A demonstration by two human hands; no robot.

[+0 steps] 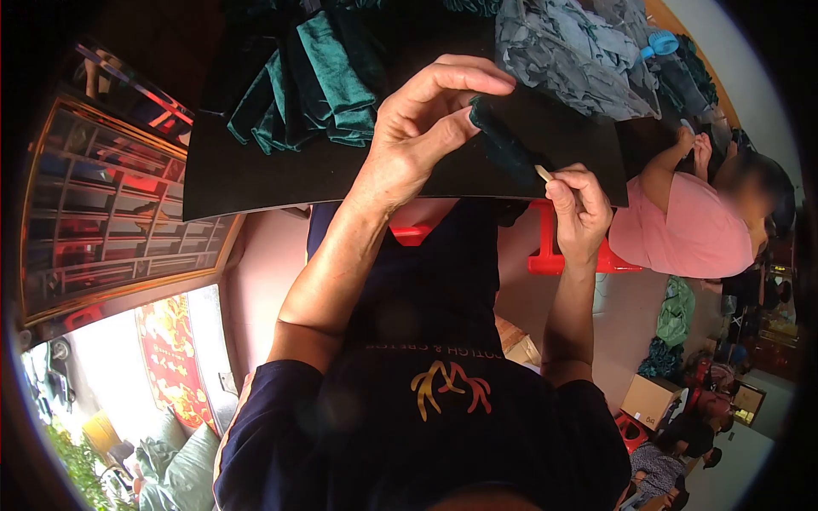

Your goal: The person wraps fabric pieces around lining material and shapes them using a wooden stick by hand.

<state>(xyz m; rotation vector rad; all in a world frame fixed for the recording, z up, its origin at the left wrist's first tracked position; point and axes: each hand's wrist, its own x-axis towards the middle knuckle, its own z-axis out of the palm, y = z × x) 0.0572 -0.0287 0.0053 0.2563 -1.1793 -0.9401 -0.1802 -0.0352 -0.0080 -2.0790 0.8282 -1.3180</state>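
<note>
Over the near edge of the table (256, 180): dark green cloth (503, 140), a small piece, spanning the gap between two hands. Left hand (417, 128) grasps its upper end, thumb tip against the cloth, index finger arched clear; whatever fingers press from behind are hidden. Right hand (579, 204) pinches a pale stick (543, 173) between thumb and fingertips, its tip at the cloth's lower end; cannot tell whether it touches or enters the fabric.

Handling, judged by eye: cloth very light, limp, probably velvet like the green strips (336, 77) at the table's far left; nap may slip under a loose pinch. Unlikely to break, though a hard point could snag it. Best hold: a flat pinch near one end, leaving the middle free. Stick looks light and stiff, perhaps brittle; grip close to the tip for control. Grey fabric (571, 60) lies at the table's far right.
</note>
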